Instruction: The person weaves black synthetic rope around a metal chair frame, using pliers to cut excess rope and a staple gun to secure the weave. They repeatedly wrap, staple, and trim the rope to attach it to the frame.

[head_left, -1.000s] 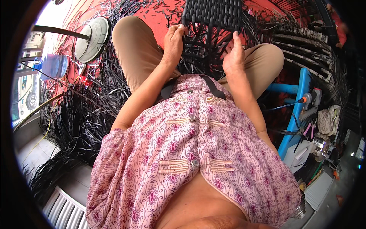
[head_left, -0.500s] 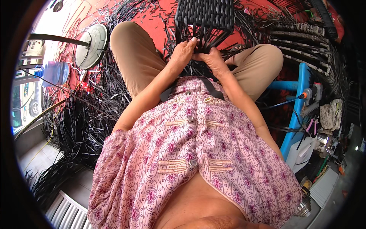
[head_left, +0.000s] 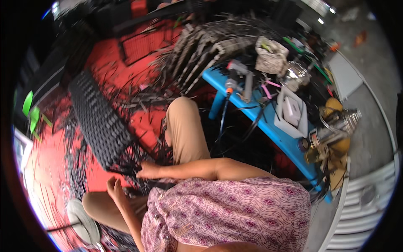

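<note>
Head view: right hand (head_left: 147,170) pinches black strips at the lower edge of the woven black panel (head_left: 98,119) lying on the red floor (head_left: 126,69); left hand (head_left: 114,187) rests open beside. Risk, judged: loose strips (head_left: 138,149) tangle or slip, loosening the weave.

One view only, from a camera worn on the head, looking steeply down and tipped to one side. Very near: the pink patterned shirt (head_left: 235,210) at the bottom edge and the tan knee (head_left: 184,130) in the middle. Farther off: red floor (head_left: 126,71) on the left, blue surface (head_left: 268,126) on the right. Round fisheye picture, edges bent and dark.
</note>
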The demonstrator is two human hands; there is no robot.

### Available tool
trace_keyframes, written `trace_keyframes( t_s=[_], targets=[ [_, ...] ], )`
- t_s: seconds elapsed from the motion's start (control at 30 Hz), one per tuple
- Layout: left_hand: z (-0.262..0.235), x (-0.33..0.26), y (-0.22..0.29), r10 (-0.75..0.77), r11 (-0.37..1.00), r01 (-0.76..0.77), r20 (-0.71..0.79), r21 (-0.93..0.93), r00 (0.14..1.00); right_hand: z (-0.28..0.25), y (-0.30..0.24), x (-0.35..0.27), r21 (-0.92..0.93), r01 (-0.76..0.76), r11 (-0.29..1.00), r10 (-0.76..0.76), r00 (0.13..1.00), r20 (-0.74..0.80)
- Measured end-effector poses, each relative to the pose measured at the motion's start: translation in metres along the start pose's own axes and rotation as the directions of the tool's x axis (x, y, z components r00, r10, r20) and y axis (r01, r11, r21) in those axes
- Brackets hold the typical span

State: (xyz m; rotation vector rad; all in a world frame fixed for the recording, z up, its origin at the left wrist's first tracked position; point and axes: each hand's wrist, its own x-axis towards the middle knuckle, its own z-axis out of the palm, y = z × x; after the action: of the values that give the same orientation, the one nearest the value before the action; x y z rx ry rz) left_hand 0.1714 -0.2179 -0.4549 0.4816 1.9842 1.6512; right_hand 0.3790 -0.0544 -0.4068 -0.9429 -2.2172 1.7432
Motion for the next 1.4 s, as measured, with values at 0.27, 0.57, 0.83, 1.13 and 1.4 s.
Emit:
trace_keyframes(
  t_s=[0.27, 0.57, 0.83, 1.13, 1.4],
  targets=[
    [0.038, 0.06, -0.008, 0.315, 0.943, -0.302, 0.085, -0.142, 0.945, 0.011, 0.023, 0.023, -0.032, -0.008, 0.999, 0.006, 0.998, -0.06],
    [0.06, 0.037, 0.019, 0.373, 0.842, -0.299, -0.084, 0.449, 0.924, 0.032, 0.049, 0.046, -0.245, -0.041, 0.969, -0.031, 0.959, -0.283],
    [0.107, 0.028, 0.145, 0.433, 0.567, -0.427, 0.186, 0.705, 0.882, 0.01, -0.021, 0.064, 0.223, 0.36, 0.906, -0.281, 0.906, -0.317],
    [0.226, 0.147, 0.295, 0.57, 0.232, -0.68, 0.469, 0.695, 0.674, -0.07, -0.106, 0.133, 0.706, 0.323, 0.63, -0.245, 0.946, -0.214],
    [0.321, 0.183, 0.369, 0.508, 0.11, -0.779, 0.639, 0.618, 0.578, -0.159, -0.125, 0.285, 0.966, 0.255, 0.054, -0.452, 0.869, -0.204]
  ],
)
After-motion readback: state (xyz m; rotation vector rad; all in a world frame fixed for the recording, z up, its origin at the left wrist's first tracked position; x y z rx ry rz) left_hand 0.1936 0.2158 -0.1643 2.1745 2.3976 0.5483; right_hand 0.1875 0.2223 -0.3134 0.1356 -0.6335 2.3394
